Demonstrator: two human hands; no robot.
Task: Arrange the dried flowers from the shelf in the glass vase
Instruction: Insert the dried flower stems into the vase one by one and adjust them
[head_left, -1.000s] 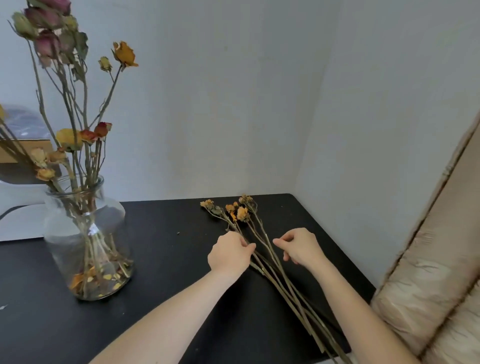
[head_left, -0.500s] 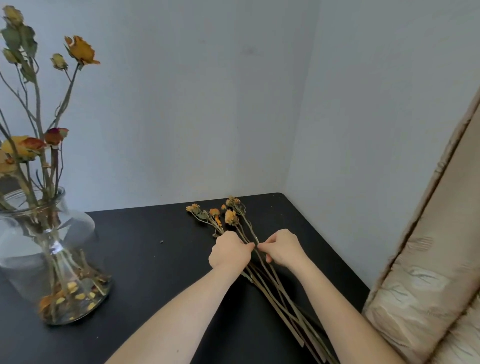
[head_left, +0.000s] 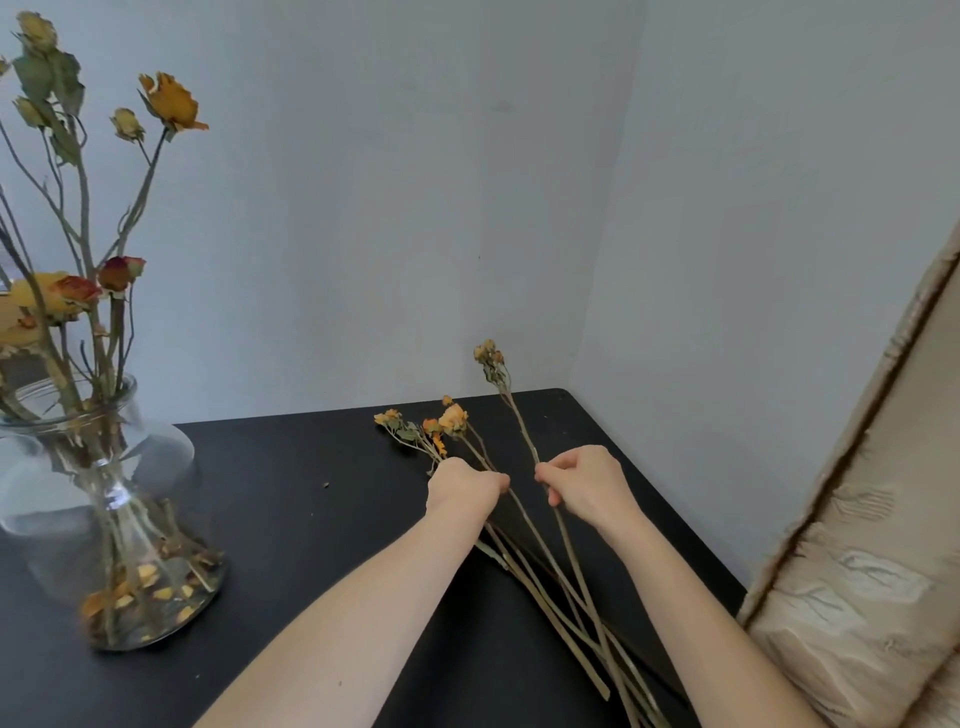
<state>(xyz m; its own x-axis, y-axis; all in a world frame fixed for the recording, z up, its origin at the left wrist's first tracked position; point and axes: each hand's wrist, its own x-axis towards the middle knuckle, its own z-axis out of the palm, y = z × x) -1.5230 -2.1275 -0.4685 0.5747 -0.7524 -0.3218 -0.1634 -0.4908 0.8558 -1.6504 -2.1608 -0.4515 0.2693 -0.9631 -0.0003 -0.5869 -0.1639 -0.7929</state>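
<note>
Two hands sort dried flowers on a black tabletop (head_left: 311, 519) set in a wall corner.
A beige upholstered panel (head_left: 857, 571) leans past the right edge. The right grip (head_left: 587, 486) pinches one dried stem (head_left: 519, 426), whose head is tilted up toward the corner. Just beside it, the left grip (head_left: 465, 486) curls over the bunch of dried flowers (head_left: 452, 418) lying flat. Well apart at left, the glass vase (head_left: 104, 493) holds upright dried roses (head_left: 171, 101), with fallen petals (head_left: 150, 587) at its bottom.
</note>
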